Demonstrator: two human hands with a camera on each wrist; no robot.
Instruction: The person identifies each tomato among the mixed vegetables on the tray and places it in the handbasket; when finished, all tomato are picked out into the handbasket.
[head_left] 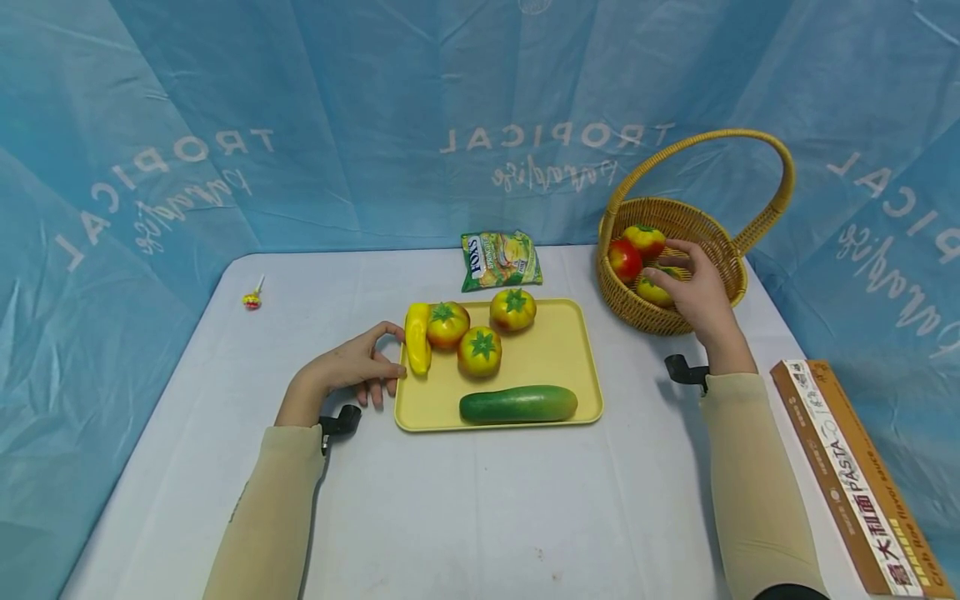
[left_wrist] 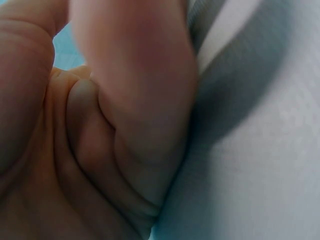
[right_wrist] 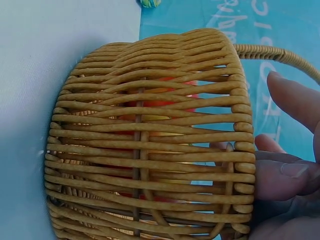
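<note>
The right hand (head_left: 701, 292) partly hides the nearest fruit (head_left: 651, 293) in the basket (head_left: 637, 317); contact is unclear. The left wrist view blurs and crops the left hand (left_wrist: 110, 120). The desk (head_left: 450, 517) has its near edge cut off.

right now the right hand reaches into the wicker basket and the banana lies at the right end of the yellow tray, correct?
Not quite: the head view shows the banana at the left end of the yellow tray. The right hand does reach into the wicker basket.

My head view looks forward and down at the table (head_left: 480, 500). My left wrist view is super close to my left hand (left_wrist: 115, 135). My right one, tipped sideways, sees up close the basket (head_left: 651, 318) my head sees too
</note>
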